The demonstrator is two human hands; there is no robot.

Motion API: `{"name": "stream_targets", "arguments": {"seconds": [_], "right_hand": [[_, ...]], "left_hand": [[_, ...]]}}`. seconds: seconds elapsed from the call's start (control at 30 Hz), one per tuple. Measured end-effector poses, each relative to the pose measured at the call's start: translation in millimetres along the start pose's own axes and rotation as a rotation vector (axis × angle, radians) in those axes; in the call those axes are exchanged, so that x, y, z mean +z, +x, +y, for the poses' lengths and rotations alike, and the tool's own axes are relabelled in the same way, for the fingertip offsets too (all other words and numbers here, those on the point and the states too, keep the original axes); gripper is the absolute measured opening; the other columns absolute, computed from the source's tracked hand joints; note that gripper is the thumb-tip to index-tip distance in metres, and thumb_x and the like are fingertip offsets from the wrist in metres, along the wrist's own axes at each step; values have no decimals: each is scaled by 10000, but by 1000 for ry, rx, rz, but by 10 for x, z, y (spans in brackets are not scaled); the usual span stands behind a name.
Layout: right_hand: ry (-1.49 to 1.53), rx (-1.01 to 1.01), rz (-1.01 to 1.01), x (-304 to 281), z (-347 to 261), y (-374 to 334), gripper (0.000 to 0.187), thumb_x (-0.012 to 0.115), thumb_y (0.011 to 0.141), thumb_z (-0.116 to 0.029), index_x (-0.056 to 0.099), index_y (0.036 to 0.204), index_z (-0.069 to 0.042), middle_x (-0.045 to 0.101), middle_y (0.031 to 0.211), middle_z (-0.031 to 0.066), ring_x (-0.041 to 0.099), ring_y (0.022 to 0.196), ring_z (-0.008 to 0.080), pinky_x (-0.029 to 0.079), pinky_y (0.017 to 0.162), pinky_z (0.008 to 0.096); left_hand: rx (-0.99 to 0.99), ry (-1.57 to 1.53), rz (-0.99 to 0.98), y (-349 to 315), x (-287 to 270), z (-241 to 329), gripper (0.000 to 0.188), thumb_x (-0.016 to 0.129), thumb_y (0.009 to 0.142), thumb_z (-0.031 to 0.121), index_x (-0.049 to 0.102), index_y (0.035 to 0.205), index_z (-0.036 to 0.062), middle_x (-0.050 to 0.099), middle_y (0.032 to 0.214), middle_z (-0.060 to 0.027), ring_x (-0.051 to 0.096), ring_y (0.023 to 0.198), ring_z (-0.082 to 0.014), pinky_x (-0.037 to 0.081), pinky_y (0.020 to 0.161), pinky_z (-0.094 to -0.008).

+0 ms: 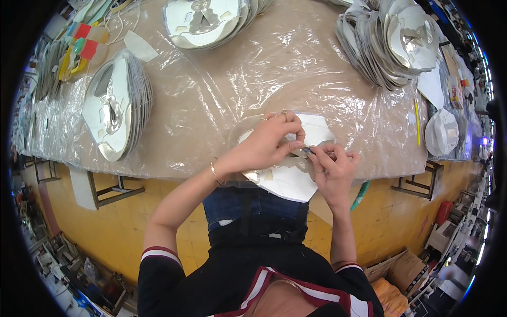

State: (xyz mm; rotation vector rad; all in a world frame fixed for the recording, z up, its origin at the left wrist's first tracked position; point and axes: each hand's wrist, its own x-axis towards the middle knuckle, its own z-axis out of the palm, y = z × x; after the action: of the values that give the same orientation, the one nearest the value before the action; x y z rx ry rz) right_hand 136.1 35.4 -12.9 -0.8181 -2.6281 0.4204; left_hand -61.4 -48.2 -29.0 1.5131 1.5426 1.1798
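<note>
At the table's near edge lies a flat white piece (289, 183) with silver parts, shaped like an unfolded shoe upper. Both of my hands are over its middle, fingertips almost meeting. My left hand (275, 138) is closed in a pinch at the piece's central opening; whatever sits between its fingertips is too small to make out. My right hand (335, 170) pinches a small dark piece (307, 150) between thumb and fingers, just right of the left fingertips. The fingers hide part of the silver centre.
Clear plastic film covers the brown table (211, 113). Similar pieces are stacked on the left (117, 108), at the far middle (203, 26) and far right (388, 45). Bottles with red bands (91, 51) stand far left. A yellow stick (417, 122) lies at right.
</note>
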Motion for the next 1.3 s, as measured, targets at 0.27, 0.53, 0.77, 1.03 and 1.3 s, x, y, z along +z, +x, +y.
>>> {"name": "stream_targets", "arguments": {"seconds": [0.27,0.53,0.77,1.03,1.3], "right_hand": [[6,85,7,-45,64,33,205,714,835,-171,716,1034,-120,615,921,11,546,678,131,301,843,344],[18,81,10,-98,-26,98,310,745,808,-275,697,1069,-114,621,933,19,561,687,135,309,844,353],[133,130,-167,83,-318,238,365,807,730,-366,629,895,-94,645,888,37,587,715,194,363,784,322],[402,447,-157,112,-405,110,303,818,740,-304,689,818,-41,640,703,68,552,570,191,420,613,300],[661,377,-13,183,-360,40,109,725,846,-55,677,871,39,582,699,9,454,615,53,376,549,211]], "left_hand": [[-186,-337,240,-68,-177,-76,108,577,960,127,556,927,26,567,982,-32,534,925,-117,446,842,-273],[-350,95,692,-468,-474,-27,220,615,939,151,542,1074,-6,565,989,-59,543,881,-132,465,767,-265],[-573,-354,516,-691,-168,143,572,726,841,111,444,1318,-31,563,964,-79,560,760,-101,490,640,-241],[-527,-958,424,-595,-67,170,251,592,916,61,600,1139,-53,646,1000,-53,573,938,-76,460,835,-239],[-381,-1023,456,-438,133,377,266,538,967,128,581,1167,-41,638,1051,-42,567,970,-87,456,858,-255]]}}
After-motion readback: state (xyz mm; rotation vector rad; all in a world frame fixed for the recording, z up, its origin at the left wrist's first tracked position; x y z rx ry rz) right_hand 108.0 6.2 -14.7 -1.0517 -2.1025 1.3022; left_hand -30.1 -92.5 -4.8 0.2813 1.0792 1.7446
